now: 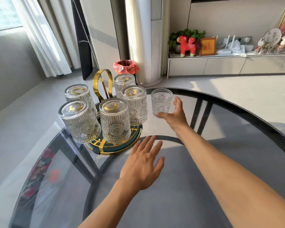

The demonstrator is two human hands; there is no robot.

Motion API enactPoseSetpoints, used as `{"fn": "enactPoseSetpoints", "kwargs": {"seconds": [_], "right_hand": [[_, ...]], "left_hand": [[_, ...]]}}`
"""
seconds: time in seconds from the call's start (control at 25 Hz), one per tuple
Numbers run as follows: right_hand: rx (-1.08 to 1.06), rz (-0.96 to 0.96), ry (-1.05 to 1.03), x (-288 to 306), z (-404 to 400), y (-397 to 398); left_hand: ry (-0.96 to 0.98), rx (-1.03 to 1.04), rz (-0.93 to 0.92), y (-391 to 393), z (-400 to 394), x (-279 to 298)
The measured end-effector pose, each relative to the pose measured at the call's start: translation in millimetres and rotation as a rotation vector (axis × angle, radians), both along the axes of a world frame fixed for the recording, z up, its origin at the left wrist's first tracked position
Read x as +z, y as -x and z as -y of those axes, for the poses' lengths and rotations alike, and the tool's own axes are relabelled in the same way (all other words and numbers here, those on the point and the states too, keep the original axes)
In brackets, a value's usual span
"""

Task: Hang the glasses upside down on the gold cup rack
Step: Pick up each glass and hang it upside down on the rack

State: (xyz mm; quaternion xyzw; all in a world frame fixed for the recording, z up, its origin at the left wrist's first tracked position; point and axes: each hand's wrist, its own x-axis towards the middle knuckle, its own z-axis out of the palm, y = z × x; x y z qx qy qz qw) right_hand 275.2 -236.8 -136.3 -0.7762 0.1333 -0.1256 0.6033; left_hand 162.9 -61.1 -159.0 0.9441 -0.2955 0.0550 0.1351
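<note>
The gold cup rack [102, 81] with a dark green round base stands on the glass table, left of centre. Several ribbed clear glasses hang upside down on its pegs, the nearest one [114, 120] at the front. One more glass [161, 102] stands upright on the table just right of the rack. My right hand [174, 115] is open, its fingers spread around this glass's near right side at the base, not closed on it. My left hand [143, 163] hovers flat and open over the table, just in front of the rack's base.
The round smoked-glass table [220, 162] has a dark metal frame beneath; its far rim curves behind the rack. On the floor beyond stand a bin with a red bag [125, 66] and a white column. A low cabinet with ornaments runs along the right wall.
</note>
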Motion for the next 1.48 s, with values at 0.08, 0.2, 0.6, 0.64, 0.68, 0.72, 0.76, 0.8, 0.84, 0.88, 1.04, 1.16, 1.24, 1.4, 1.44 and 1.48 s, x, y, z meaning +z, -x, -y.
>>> {"fn": "enactPoseSetpoints", "kwargs": {"seconds": [0.08, 0.2, 0.6, 0.64, 0.68, 0.72, 0.76, 0.8, 0.84, 0.88, 1.04, 1.16, 1.24, 1.4, 1.44, 1.48], "right_hand": [[0.065, 0.023, -0.098, 4.4, 5.2, -14.2], [0.118, 0.006, -0.030, 2.5, 4.9, -14.3], [0.238, -0.021, -0.202, 44.1, 12.8, 106.5], [0.252, 0.001, -0.216, 54.7, 10.4, 119.5], [0.286, 0.027, -0.245, 66.4, 5.5, 131.0], [0.328, 0.054, -0.288, 79.9, -1.6, 139.7], [0.374, 0.084, -0.334, 93.2, -11.2, 146.6], [0.423, 0.114, -0.376, 105.3, -23.7, 152.0], [0.470, 0.147, -0.408, 116.5, -38.3, 155.6], [0.510, 0.179, -0.435, 126.1, -52.5, 158.3], [0.583, 0.280, -0.469, 153.1, -99.2, 165.7], [0.647, 0.280, -0.553, 164.4, -122.6, 166.6], [0.680, 0.254, -0.712, 172.3, -131.5, 159.5], [0.424, 0.259, -0.393, 188.9, -139.0, 127.8], [0.381, 0.277, -0.074, 190.8, -141.9, 118.2], [0.388, 0.282, 0.285, 190.0, -145.7, 108.6]], "left_hand": [[0.014, 0.008, 0.002, -1.8, 0.3, -4.5], [0.043, 0.033, -0.001, -2.0, 2.8, -6.4], [0.433, 0.103, -0.175, 28.2, 2.4, 24.4], [0.714, 0.159, -0.345, 40.4, 0.2, 36.6], [1.030, 0.216, -0.527, 53.9, -2.8, 47.5], [1.303, 0.255, -0.711, 64.9, -6.1, 57.2], [1.448, 0.251, -0.815, 73.0, -9.9, 67.9], [1.526, 0.240, -0.874, 79.7, -13.4, 77.6], [1.585, 0.240, -0.895, 83.5, -18.7, 88.2], [1.652, 0.239, -0.894, 85.0, -25.4, 100.6], [1.850, 0.222, -0.811, 81.2, -67.1, 150.3], [1.932, 0.198, -0.704, 73.0, -91.9, 165.4], [1.969, 0.167, -0.545, 61.4, -108.2, 174.3], [1.824, 0.106, -0.221, 21.1, -153.7, 202.8], [1.767, 0.115, -0.163, 9.0, -164.3, 210.6], [1.713, 0.138, -0.119, -4.2, -171.9, 218.2]]}}
